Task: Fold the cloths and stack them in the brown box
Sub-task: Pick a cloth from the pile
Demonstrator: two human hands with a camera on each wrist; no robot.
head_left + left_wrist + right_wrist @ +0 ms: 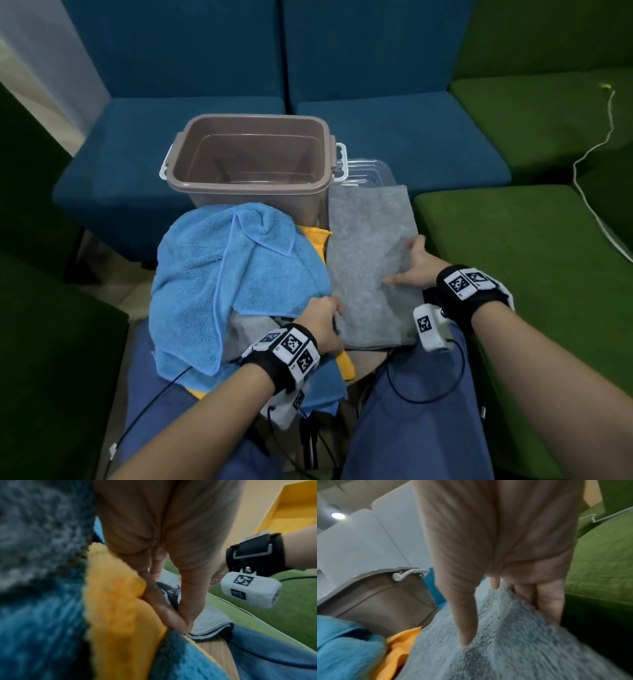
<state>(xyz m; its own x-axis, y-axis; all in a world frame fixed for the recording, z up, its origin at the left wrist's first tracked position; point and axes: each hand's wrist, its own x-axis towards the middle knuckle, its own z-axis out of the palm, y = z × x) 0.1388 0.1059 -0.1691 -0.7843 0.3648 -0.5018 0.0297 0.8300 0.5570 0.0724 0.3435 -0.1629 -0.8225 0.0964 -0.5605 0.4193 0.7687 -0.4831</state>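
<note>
The brown box [191, 150] stands empty at the back of a small table, its side also showing in the right wrist view [385, 601]. A grey cloth [370, 246] lies in front of it as a long folded rectangle. My right hand [412, 265] holds its right edge, thumb on top [465, 622] and fingers underneath. My left hand [325, 323] pinches the cloth's near left edge between thumb and finger [181, 622]. A rumpled blue cloth [219, 274] is heaped to the left over a yellow cloth [317, 240].
A clear plastic lid [368, 171] lies behind the grey cloth, right of the box. Blue seats [376, 120] stand behind, green seats [531, 257] to the right with a white cable [592, 205]. My knees in blue trousers [411, 411] are below the table.
</note>
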